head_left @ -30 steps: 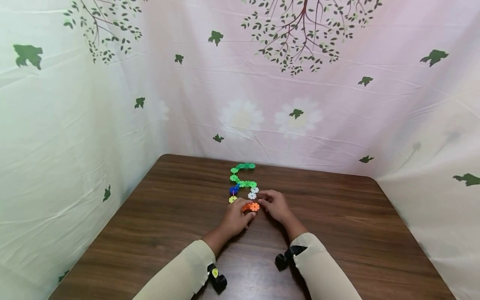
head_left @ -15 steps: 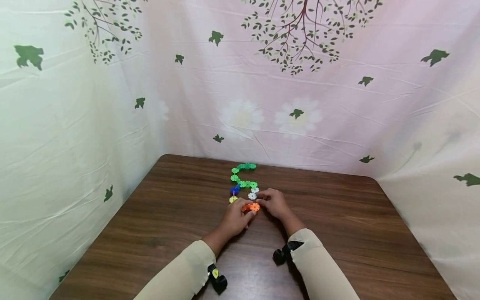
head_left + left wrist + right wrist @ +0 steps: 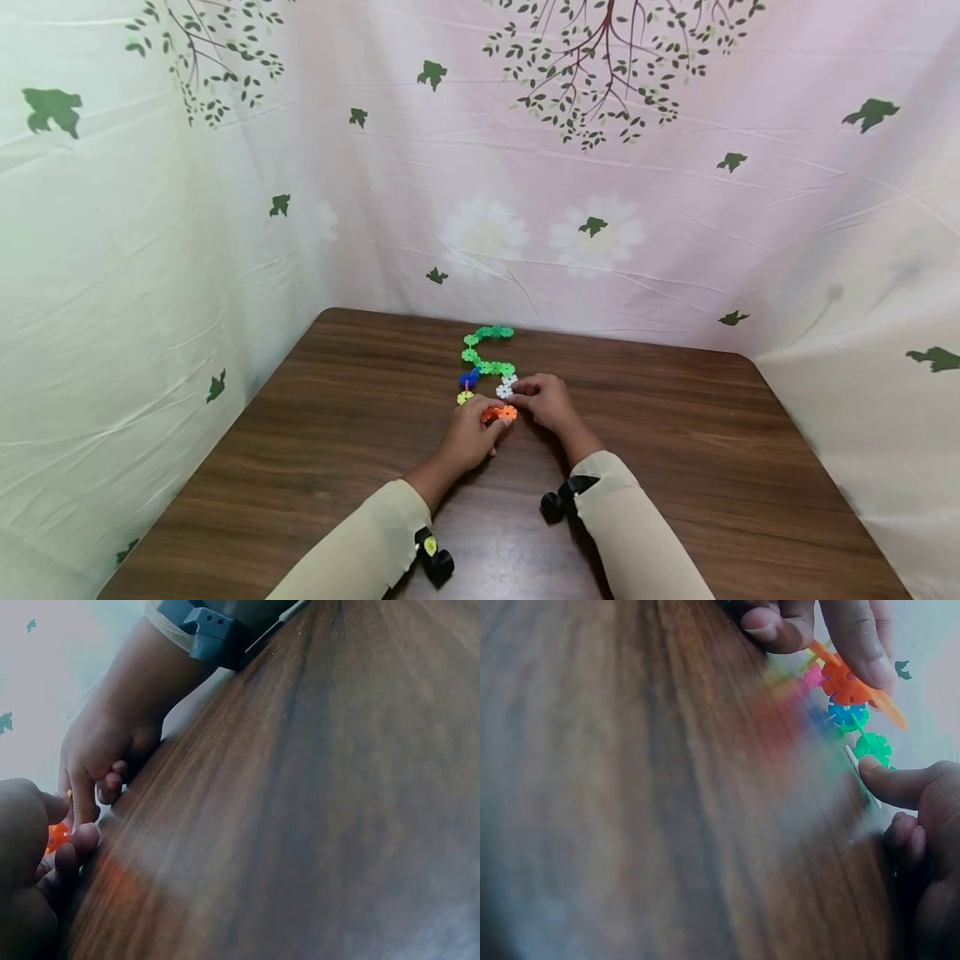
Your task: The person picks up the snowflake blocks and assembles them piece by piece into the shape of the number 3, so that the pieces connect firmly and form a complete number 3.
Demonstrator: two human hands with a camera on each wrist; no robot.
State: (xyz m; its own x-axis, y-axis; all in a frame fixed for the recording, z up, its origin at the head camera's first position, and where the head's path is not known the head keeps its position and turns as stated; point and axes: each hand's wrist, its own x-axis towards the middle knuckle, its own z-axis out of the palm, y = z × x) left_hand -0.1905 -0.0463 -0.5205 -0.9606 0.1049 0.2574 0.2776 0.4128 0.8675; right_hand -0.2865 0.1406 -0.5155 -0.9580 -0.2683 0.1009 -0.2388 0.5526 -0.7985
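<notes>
A winding chain of flower-shaped interlocking discs lies on the table in the head view. Its far part is green discs (image 3: 495, 368), followed by blue discs (image 3: 468, 380) and a yellow disc (image 3: 465, 398). My left hand (image 3: 467, 435) pinches the orange discs (image 3: 507, 412) at the near end between thumb and fingers. My right hand (image 3: 551, 404) has thumb and index finger at the white disc (image 3: 504, 391) at its right side. In the right wrist view the right thumb (image 3: 889, 780) presses against the thin white disc's edge; the other fingertips are hidden there.
The brown wooden table (image 3: 675, 433) spreads around both arms. A printed cloth (image 3: 525, 275) hangs behind it and along both sides. Each sleeve carries a small black wrist camera (image 3: 553, 507).
My right hand has moved slightly left, bringing its thumb and finger onto the white disc. The left hand stays around the orange discs, almost unmoved.
</notes>
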